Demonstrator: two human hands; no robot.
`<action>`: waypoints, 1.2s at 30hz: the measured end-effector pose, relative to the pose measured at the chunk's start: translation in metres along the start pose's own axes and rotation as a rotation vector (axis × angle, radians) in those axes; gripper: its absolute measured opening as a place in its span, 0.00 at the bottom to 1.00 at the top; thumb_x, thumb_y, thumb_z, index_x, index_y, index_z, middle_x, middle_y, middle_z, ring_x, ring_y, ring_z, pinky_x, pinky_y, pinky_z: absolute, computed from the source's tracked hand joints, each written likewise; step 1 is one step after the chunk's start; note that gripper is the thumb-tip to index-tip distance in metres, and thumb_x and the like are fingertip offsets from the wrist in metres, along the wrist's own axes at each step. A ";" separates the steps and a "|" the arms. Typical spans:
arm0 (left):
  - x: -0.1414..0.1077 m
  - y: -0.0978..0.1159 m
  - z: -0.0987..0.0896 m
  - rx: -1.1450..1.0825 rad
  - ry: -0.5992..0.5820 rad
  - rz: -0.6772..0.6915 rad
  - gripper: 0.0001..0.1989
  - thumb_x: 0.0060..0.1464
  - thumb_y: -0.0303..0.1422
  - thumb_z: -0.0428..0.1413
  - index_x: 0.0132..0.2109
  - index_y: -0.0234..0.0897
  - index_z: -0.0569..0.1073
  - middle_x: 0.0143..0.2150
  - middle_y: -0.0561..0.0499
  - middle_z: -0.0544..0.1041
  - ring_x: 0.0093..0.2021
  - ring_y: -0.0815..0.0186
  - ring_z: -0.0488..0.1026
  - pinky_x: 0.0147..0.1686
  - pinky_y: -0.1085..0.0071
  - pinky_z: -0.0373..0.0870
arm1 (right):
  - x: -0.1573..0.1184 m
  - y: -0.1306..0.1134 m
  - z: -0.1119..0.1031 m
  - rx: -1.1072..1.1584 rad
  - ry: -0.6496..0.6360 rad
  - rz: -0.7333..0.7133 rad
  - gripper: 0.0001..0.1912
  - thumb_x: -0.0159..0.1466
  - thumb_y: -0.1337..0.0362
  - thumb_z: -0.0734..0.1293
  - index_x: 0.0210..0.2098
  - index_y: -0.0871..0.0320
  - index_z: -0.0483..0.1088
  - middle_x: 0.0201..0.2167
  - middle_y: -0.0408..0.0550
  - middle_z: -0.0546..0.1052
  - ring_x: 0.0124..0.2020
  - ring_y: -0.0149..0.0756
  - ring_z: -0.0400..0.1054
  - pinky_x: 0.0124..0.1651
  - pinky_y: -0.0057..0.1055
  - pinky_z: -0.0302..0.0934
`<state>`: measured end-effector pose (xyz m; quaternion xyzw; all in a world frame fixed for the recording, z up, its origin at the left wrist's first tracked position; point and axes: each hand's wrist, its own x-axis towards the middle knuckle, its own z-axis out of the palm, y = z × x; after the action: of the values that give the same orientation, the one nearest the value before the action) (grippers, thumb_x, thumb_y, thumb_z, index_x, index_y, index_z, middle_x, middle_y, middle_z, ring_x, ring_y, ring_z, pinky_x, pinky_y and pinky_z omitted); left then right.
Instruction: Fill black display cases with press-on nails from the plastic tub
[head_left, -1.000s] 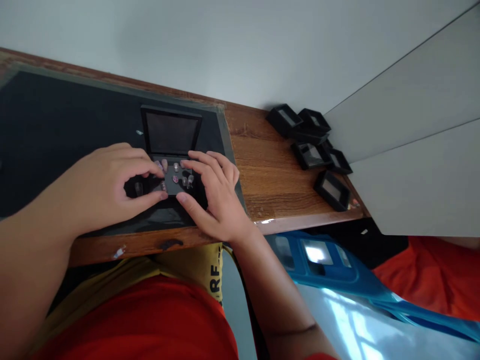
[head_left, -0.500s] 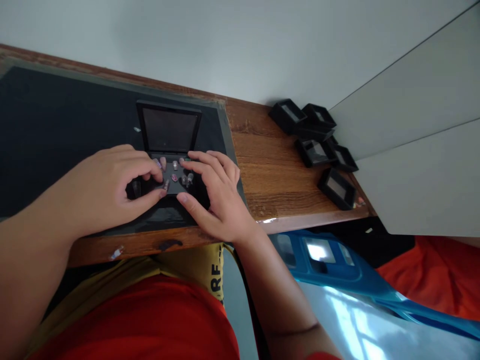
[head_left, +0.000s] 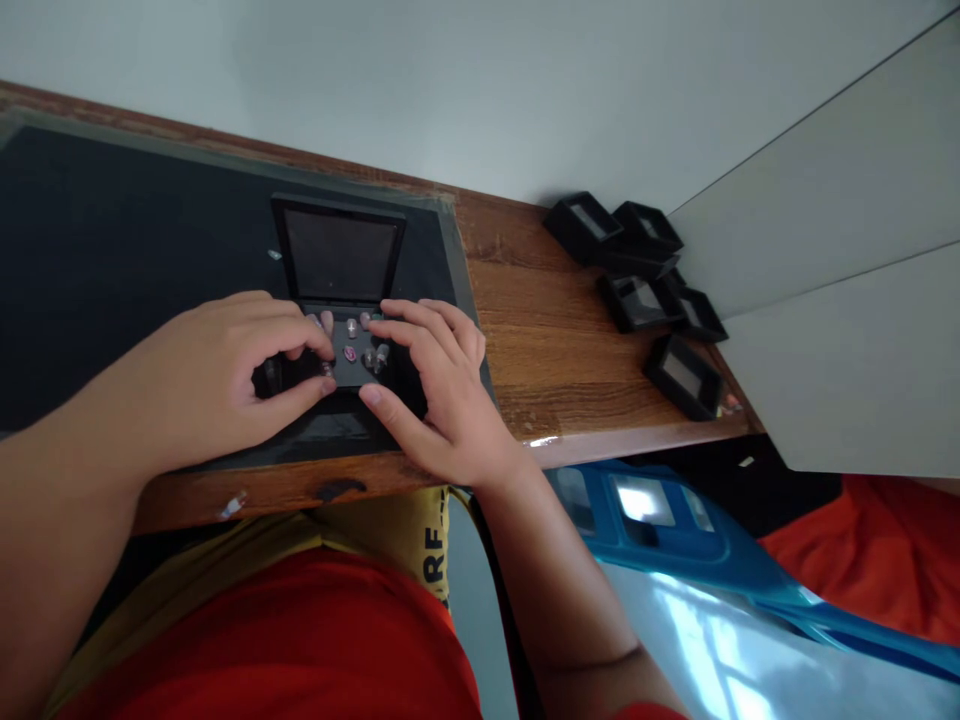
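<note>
A small black box [head_left: 349,378] lies on the dark mat, its lid [head_left: 341,252] with a clear window standing raised at the back. Several press-on nails, pale pink and clear, sit in it, among them a nail with a round pink ornament [head_left: 350,354]. My left hand [head_left: 247,365] reaches over the box's left side, thumb and forefinger closed about a press-on nail [head_left: 327,369] at the inner left. My right hand [head_left: 439,385] rests around the right side, fingers spread, fingertips near the back edge and thumb by the front edge. Both palms hide parts of the box's sides.
Several black boxes with windows [head_left: 682,375] lie piled on the wooden table [head_left: 540,330] to the right, against the wall. A small clear piece [head_left: 274,255] lies on the mat [head_left: 150,220]. A blue plastic chair [head_left: 675,530] and a person's red clothing [head_left: 892,560] are at the right.
My left fingertips have moved slightly right, and the forefinger now covers more of the nail at the inner left. My right hand keeps its pose; the view has shifted a little.
</note>
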<state>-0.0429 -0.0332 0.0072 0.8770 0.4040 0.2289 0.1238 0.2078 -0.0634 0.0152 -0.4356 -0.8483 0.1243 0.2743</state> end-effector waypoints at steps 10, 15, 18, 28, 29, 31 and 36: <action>0.001 0.001 0.001 0.114 0.002 -0.135 0.16 0.64 0.47 0.50 0.34 0.45 0.73 0.32 0.50 0.77 0.36 0.56 0.73 0.35 0.62 0.64 | 0.001 0.001 0.000 -0.014 -0.019 0.011 0.23 0.73 0.51 0.65 0.62 0.56 0.72 0.68 0.55 0.72 0.72 0.51 0.57 0.74 0.51 0.49; 0.002 0.005 -0.003 0.061 0.000 -0.117 0.18 0.65 0.46 0.50 0.29 0.45 0.71 0.31 0.50 0.77 0.35 0.57 0.72 0.35 0.60 0.65 | 0.002 0.000 -0.001 -0.027 -0.043 0.033 0.22 0.73 0.51 0.65 0.61 0.53 0.72 0.68 0.54 0.71 0.72 0.52 0.57 0.75 0.52 0.48; 0.003 0.010 -0.012 -0.044 0.020 -0.043 0.18 0.66 0.43 0.51 0.30 0.44 0.74 0.32 0.51 0.78 0.35 0.59 0.73 0.37 0.61 0.67 | 0.002 -0.001 -0.002 -0.044 -0.052 0.044 0.22 0.72 0.51 0.66 0.61 0.52 0.73 0.69 0.53 0.71 0.72 0.52 0.56 0.74 0.53 0.48; -0.022 0.008 -0.024 0.116 0.071 -0.201 0.16 0.67 0.46 0.51 0.51 0.46 0.76 0.46 0.49 0.82 0.46 0.51 0.77 0.46 0.53 0.70 | 0.000 0.000 0.002 -0.074 -0.045 -0.011 0.22 0.71 0.51 0.68 0.59 0.54 0.74 0.69 0.54 0.71 0.72 0.52 0.56 0.74 0.51 0.48; -0.027 0.006 -0.022 0.139 0.025 -0.220 0.18 0.66 0.48 0.50 0.53 0.46 0.76 0.49 0.48 0.82 0.48 0.49 0.77 0.48 0.51 0.70 | 0.000 0.000 0.002 -0.075 -0.044 -0.009 0.21 0.71 0.51 0.68 0.59 0.54 0.74 0.69 0.54 0.71 0.72 0.52 0.56 0.74 0.52 0.48; -0.037 0.003 -0.018 0.159 -0.048 -0.241 0.21 0.66 0.50 0.49 0.54 0.44 0.76 0.52 0.45 0.81 0.52 0.46 0.77 0.53 0.47 0.70 | 0.000 0.000 0.002 -0.076 -0.043 -0.005 0.21 0.71 0.52 0.68 0.59 0.54 0.74 0.69 0.53 0.71 0.72 0.51 0.55 0.74 0.52 0.48; -0.043 0.002 -0.012 0.047 -0.105 -0.409 0.22 0.66 0.53 0.48 0.53 0.48 0.78 0.54 0.46 0.81 0.54 0.47 0.77 0.54 0.46 0.72 | 0.000 0.000 0.001 -0.072 -0.052 0.019 0.21 0.71 0.52 0.68 0.59 0.52 0.73 0.69 0.52 0.71 0.72 0.52 0.56 0.74 0.53 0.48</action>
<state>-0.0722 -0.0672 0.0054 0.7900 0.5718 0.1438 0.1682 0.2070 -0.0634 0.0144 -0.4497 -0.8549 0.1073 0.2352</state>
